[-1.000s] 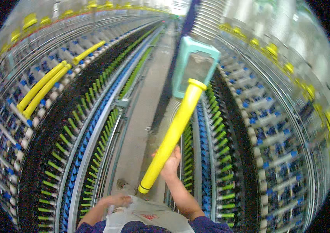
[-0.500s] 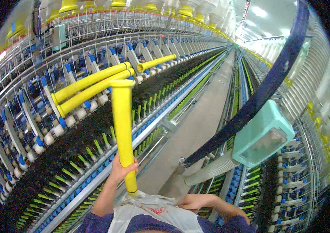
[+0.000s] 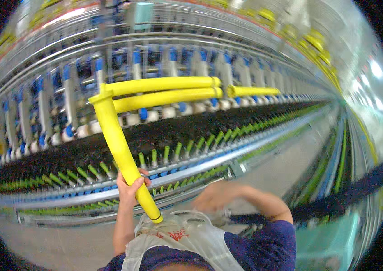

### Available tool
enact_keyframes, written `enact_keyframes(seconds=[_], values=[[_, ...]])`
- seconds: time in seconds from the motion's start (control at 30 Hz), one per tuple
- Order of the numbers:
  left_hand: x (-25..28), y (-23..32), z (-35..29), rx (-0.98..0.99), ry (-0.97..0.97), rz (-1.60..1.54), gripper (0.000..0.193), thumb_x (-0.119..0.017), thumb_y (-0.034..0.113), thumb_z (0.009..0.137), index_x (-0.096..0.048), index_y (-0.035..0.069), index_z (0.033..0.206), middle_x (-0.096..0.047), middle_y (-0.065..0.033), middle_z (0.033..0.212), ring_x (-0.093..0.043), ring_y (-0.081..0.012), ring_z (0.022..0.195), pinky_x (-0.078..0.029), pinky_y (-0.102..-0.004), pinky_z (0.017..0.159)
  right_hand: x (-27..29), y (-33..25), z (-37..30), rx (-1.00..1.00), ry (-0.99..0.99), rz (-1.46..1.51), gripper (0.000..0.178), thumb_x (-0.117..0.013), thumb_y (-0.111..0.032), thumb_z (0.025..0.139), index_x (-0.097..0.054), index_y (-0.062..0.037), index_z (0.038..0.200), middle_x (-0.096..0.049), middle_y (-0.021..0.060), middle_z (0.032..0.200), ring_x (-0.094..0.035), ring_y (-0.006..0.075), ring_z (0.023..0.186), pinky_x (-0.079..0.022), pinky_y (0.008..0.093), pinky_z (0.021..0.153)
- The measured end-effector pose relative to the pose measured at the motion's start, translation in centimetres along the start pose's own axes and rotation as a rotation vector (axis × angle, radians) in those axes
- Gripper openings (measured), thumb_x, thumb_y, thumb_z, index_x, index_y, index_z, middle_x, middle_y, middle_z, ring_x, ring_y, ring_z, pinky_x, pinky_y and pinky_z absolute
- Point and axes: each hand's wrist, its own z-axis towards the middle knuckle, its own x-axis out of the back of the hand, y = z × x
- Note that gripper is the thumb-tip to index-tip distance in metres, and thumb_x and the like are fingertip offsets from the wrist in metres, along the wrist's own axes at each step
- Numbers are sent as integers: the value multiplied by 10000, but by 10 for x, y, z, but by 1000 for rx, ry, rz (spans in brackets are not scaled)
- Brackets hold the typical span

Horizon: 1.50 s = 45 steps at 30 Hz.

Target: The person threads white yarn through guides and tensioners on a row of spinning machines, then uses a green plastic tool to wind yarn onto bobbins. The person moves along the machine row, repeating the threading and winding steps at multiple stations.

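Nearby, white plastic bag [image 3: 178, 237] hanging at chest, right hand [image 3: 216, 197] blurring over its mouth, fingers unreadable. Left hand [image 3: 130, 186] now wrapping fingers around long yellow tube [image 3: 121, 151], swapped from right hand moments ago. Tube rising past fingertips, top touching two yellow tubes [image 3: 164, 90] lying on spinning frame [image 3: 200, 135] beyond; view turning to face it.
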Motion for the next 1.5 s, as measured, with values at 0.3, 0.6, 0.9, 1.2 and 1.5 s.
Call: enact_keyframes(seconds=[0.3,0.6,0.9,1.2,1.5], values=[[-52,-13,0,-126,243,-131,449,-703,265,741,-464,42,1049,-630,-144,888,-642,-238,701,-540,-365,616,376,341,-107,-558,1076,-1340,699,-588,-33,753,-280,-118,1376,-532,151,1182,-510,331,1114,-452,467,900],[-116,-46,16,-313,84,-416,596,-698,199,744,-415,142,1265,-439,-192,1329,-481,-358,1181,-492,-523,864,339,115,-84,464,1544,-1083,642,-609,-117,830,-315,-105,1401,-580,180,1071,-575,334,962,-469,412,809],[-165,-65,-36,-411,192,-417,827,-630,439,791,-199,121,1421,-304,-85,1413,-321,-239,1305,-267,-401,1090,53,-53,54,1009,678,-430,644,-571,-382,807,-413,43,1265,-410,227,1241,-413,384,1120,-337,472,924],[-88,-53,-72,-471,345,-352,812,-700,344,663,-355,7,1316,-473,-113,1258,-471,-248,1173,-386,-396,998,286,49,63,144,971,-1242,1081,-816,-292,543,-220,-26,1405,-389,211,1327,-386,373,1210,-337,492,995],[-18,5,-121,-856,41,-473,823,-716,416,706,-353,51,1348,-434,-104,1301,-457,-254,1188,-404,-412,985,196,-34,65,903,943,-906,962,-792,-270,468,-373,-16,1295,-505,198,1144,-481,402,1069,-388,464,923]])
